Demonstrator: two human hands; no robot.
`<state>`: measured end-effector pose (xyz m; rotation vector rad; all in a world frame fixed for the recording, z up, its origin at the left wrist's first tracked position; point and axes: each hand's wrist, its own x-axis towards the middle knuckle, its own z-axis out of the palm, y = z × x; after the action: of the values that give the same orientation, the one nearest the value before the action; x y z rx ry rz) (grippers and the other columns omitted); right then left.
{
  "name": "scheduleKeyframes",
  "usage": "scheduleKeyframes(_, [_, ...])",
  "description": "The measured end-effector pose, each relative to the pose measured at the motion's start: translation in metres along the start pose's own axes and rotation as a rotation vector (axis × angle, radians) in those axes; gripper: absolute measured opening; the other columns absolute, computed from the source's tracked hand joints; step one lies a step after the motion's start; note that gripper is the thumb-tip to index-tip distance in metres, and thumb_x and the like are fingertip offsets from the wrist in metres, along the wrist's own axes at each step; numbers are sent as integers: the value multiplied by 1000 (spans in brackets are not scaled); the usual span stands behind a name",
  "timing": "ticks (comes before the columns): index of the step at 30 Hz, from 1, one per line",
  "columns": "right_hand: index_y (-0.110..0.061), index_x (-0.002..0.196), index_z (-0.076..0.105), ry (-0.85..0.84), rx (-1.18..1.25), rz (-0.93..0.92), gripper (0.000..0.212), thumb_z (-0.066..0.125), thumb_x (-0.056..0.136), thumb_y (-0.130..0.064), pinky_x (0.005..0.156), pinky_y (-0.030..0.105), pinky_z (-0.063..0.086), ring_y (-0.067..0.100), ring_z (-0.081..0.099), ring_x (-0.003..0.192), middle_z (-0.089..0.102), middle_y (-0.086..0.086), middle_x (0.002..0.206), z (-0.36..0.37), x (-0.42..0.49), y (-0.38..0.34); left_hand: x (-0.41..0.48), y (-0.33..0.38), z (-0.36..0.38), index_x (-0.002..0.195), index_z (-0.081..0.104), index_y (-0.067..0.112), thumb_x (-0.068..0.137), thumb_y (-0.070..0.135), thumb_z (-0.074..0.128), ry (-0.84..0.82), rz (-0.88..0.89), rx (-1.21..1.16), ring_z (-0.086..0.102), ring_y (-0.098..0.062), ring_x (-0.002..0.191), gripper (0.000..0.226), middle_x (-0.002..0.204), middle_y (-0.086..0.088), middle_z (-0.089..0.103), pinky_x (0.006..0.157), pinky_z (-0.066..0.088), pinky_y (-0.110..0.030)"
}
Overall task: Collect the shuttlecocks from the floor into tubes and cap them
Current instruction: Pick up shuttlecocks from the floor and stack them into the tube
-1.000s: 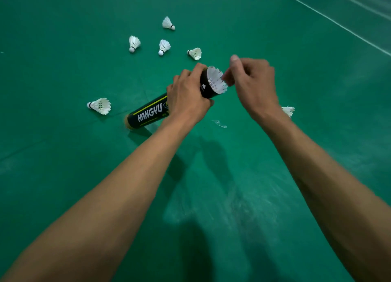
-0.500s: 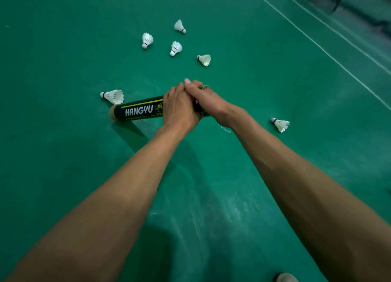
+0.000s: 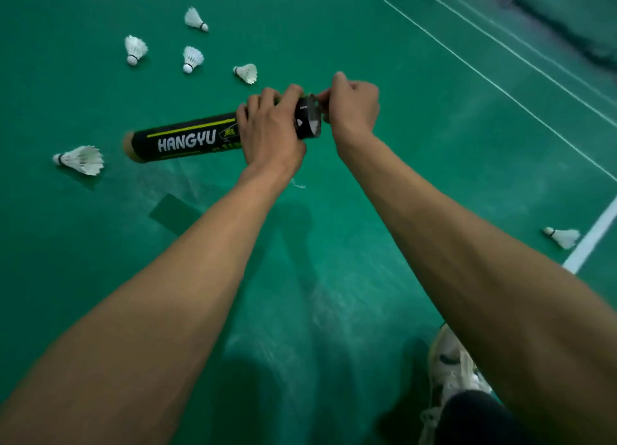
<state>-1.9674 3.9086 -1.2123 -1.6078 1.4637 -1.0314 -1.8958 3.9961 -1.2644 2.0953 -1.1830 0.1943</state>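
Left hand [image 3: 270, 134] is clamped round the black HANGYU tube [image 3: 187, 140] close to its open mouth, and I see the tube lying roughly level with its tan end pointing off to the left. My right hand [image 3: 354, 105] sits against the mouth, fingers curled, thumb raised, touching a pale rim that shows there. Whether it pinches anything I cannot tell, since that spot is blurred.

Beyond the tube four birds lie loose on the green floor [image 3: 417, 177]: the closest shuttlecock [image 3: 247, 73], the middle shuttlecock [image 3: 192, 59], the left shuttlecock [image 3: 135, 49] and the farthest shuttlecock [image 3: 195, 19]. A fifth shuttlecock [image 3: 80, 159] lies on its side just past the tube's tan end. A sixth shuttlecock [image 3: 562, 237] lies well apart on the mouth side, nearer me than the tube and beside a white court line [image 3: 591, 241]. A white shoe [image 3: 450, 368] shows nearer still.
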Motion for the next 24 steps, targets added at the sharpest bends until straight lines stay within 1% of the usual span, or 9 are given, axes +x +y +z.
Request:
scheduleKeyframes(2, [-25,42,70,9,45,127,35,53,72,-31,79,49,60,34,71,74,72,4,60,-7,21,34,-4,2,18,128,58,31,71,12,73,-15,34,43,53,-33,112,62,120,-6,61,98,37,-44])
scheduleKeyframes(4, [-22,49,71,-53,-2,186,25,54,65,-31,80,53,60,34,71,78,73,4,67,-14,39,64,-8,5,34,130,57,31,71,12,76,-50,37,80,53,-33,112,65,120,-7,61,98,36,-44])
scheduleKeyframes(8, [-15,77,70,-205,-14,332,11,63,86,-19,75,43,58,25,58,72,66,5,82,-27,68,113,-1,19,62,134,55,31,70,16,82,-129,89,146,53,-32,115,71,123,-7,61,100,35,-44])
scheduleKeyframes(11, [-13,82,63,-221,5,431,10,59,92,-15,74,42,55,25,51,76,59,9,91,-23,94,138,8,33,85,135,55,32,70,19,83,-161,108,179,53,-32,115,72,123,-6,61,99,35,-44])
scheduleKeyframes(15, [-10,89,67,-246,-70,404,12,57,88,-16,61,31,40,24,49,74,59,9,92,-23,147,152,25,62,119,135,55,33,68,22,83,-178,162,202,55,-32,112,73,121,-5,62,99,36,-43])
scheduleKeyframes(16, [-10,92,67,-231,-105,406,16,56,85,-19,63,31,45,27,55,79,62,9,101,-24,161,158,32,69,126,136,55,33,68,23,83,-188,179,217,55,-31,112,73,121,-5,62,100,36,-44])
scheduleKeyframes(18, [-7,117,67,-206,-181,448,36,53,86,-22,89,36,53,34,60,106,56,14,131,-25,188,172,50,78,135,137,53,33,70,23,82,-205,201,262,55,-31,115,74,123,-4,63,102,35,-44])
scheduleKeyframes(20, [-3,134,57,-205,-235,510,45,52,93,-21,108,37,43,36,50,127,38,15,150,-27,207,190,67,83,140,137,54,32,71,22,83,-219,216,297,55,-32,116,73,124,-5,63,102,33,-44])
scheduleKeyframes(24, [-8,150,39,-288,-165,638,64,48,92,-35,118,39,31,32,40,140,33,13,157,-33,243,240,84,99,138,137,54,31,71,22,83,-313,217,403,54,-33,118,72,125,-5,62,103,32,-43])
